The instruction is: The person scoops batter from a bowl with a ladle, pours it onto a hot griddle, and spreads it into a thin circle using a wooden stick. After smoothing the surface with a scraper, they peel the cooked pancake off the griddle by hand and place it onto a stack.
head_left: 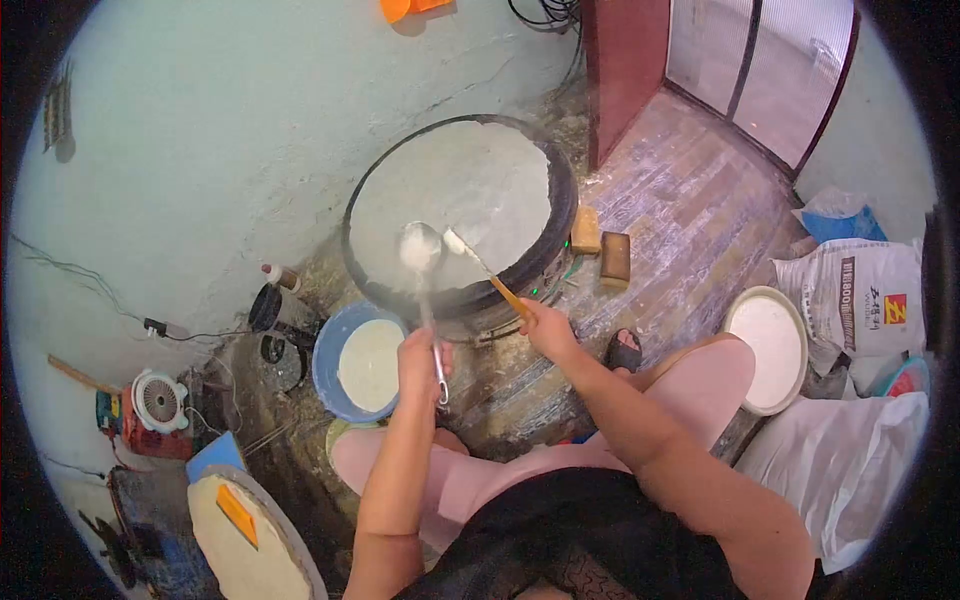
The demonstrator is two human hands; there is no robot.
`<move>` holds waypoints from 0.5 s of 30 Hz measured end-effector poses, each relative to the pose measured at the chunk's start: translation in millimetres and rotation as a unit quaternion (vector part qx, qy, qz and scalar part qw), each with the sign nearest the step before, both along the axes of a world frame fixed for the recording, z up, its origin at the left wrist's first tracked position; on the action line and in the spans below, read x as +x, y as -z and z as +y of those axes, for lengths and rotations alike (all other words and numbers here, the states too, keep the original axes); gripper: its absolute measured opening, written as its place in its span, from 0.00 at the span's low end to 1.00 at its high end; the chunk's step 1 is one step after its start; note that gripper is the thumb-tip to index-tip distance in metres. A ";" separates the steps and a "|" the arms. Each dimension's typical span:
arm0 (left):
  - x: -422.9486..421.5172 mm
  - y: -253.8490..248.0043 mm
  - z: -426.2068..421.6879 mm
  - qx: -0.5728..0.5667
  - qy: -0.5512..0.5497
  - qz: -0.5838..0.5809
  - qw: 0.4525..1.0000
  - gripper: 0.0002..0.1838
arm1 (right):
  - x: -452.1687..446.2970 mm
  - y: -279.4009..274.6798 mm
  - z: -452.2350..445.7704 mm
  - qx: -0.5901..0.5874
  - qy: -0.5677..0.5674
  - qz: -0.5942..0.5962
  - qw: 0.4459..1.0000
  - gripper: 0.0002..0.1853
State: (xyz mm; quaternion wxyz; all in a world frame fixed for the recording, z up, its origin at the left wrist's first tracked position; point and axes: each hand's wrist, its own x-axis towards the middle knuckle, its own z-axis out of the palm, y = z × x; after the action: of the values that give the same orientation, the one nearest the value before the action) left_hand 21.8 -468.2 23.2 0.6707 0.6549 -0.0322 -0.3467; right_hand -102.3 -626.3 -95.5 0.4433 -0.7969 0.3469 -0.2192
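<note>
A large round griddle (pixel 566 190) stands in front of me, with a thin pale sheet of batter (pixel 450 180) spread over most of its top. My left hand (pixel 422 362) is closed around the handle of a metal ladle (pixel 421 246). The ladle's bowl, with white batter on it, is over the near part of the sheet. In my right hand (pixel 549 330) is a wooden-handled spatula (pixel 508 294). Its batter-coated tip is beside the ladle bowl; whether they touch I cannot tell. Below the griddle at left is a blue basin (pixel 324 362) holding batter (pixel 370 366).
Two sponge-like blocks (pixel 615 258) lie right of the griddle. A basin of white contents (pixel 768 340) and white sacks (pixel 860 300) stand at right. At left are a small fan (pixel 159 401), a black container (pixel 274 308) and a round stack of pale sheets (pixel 245 565) bearing an orange scraper (pixel 238 516).
</note>
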 end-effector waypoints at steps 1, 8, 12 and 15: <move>0.0 1.1 -4.8 0.019 0.001 -0.007 1.000 0.10 | -2.8 -11.9 1.2 0.001 0.000 -0.002 1.000 0.17; 3.2 13.2 -31.0 0.071 -0.004 -0.029 0.997 0.10 | -6.3 -9.6 8.1 0.016 0.031 0.023 0.999 0.17; 1.7 21.6 -38.9 0.103 -0.014 -0.010 0.995 0.10 | 18.6 4.2 33.3 0.117 -0.023 -0.070 0.990 0.18; 0.9 -1.6 -33.3 -0.014 -0.093 0.187 0.978 0.09 | 7.7 -39.8 31.7 0.100 -0.024 -0.017 0.995 0.18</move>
State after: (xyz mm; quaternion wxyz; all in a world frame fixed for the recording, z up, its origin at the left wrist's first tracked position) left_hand 22.7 -501.5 24.8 0.7031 0.5696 0.1501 -0.3982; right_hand -94.6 -594.6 -55.7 0.5315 -0.7531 0.3403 -0.1858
